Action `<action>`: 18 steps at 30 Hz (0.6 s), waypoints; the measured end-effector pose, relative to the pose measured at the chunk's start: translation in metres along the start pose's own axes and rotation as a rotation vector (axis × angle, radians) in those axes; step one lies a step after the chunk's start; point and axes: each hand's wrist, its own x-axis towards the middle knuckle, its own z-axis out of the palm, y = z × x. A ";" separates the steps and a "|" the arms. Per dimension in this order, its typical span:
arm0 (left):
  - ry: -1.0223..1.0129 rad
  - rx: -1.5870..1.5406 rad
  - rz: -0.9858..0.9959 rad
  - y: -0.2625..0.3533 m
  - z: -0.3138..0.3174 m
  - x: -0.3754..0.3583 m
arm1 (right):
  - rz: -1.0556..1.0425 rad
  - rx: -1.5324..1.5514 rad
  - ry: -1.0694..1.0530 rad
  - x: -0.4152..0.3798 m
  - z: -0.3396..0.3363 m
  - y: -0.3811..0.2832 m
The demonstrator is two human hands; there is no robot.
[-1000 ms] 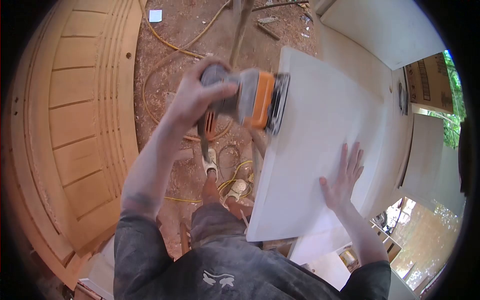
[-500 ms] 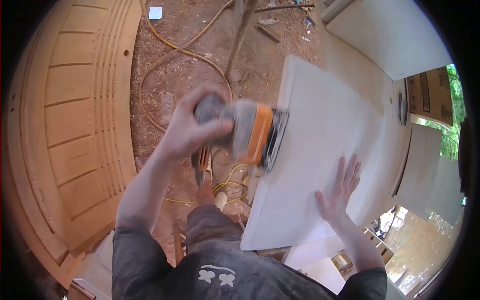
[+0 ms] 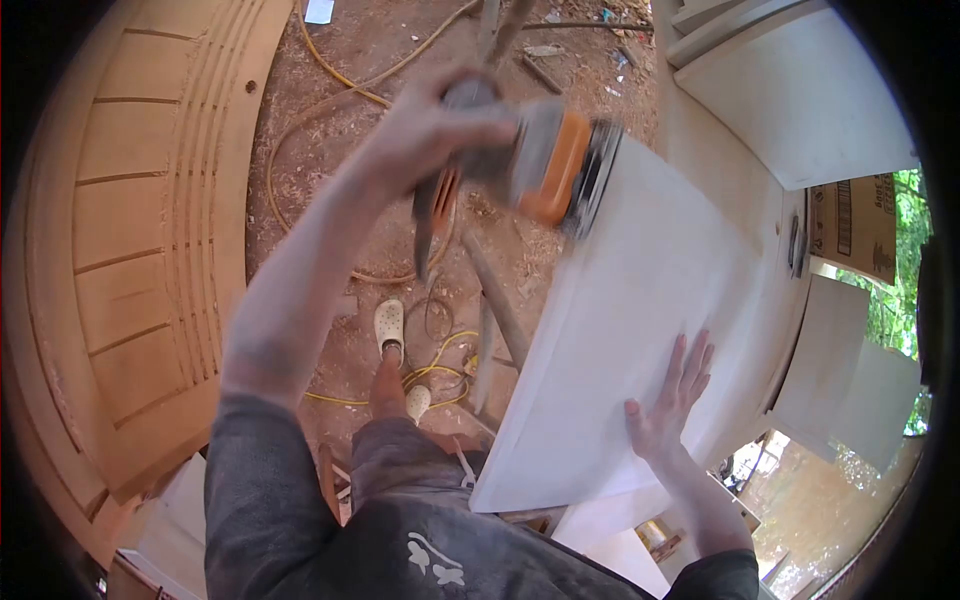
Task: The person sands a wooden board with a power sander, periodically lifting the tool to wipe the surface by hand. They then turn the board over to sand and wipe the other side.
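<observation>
My left hand point(image 3: 450, 125) is wrapped round the grey rear body of an orange and grey electric sander point(image 3: 565, 165), a little blurred by motion. The sander is turned on its side, its black sanding pad against the far left edge of a white panel point(image 3: 600, 330). Fingers spread, my right hand point(image 3: 668, 405) lies flat on the panel's face near its right side. A dark part with orange slots hangs below my left hand.
A brown grooved wooden door point(image 3: 130, 220) stands along the left. Yellow cable point(image 3: 430, 375) and hose point(image 3: 275, 175) loop over the dirt floor near my shoes point(image 3: 390, 325). More pale boards point(image 3: 800, 90) and a cardboard box point(image 3: 852, 225) are at right. A wooden trestle leg point(image 3: 490, 290) rises beside the panel.
My left hand has carried the sander up and to the right along the panel's edge, toward its far corner. My right hand stays flat on the panel. The view has shifted slightly.
</observation>
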 end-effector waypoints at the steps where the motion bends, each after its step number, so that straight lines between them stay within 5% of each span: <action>1: -0.020 0.008 -0.006 -0.005 0.001 -0.022 | 0.007 -0.003 -0.002 0.000 0.000 0.000; 7: -0.027 -0.093 -0.156 0.004 0.015 -0.119 | 0.002 0.000 -0.009 0.001 -0.003 -0.001; 18: -0.006 -0.090 0.036 0.002 -0.001 0.037 | -0.004 0.006 0.021 0.000 0.000 -0.002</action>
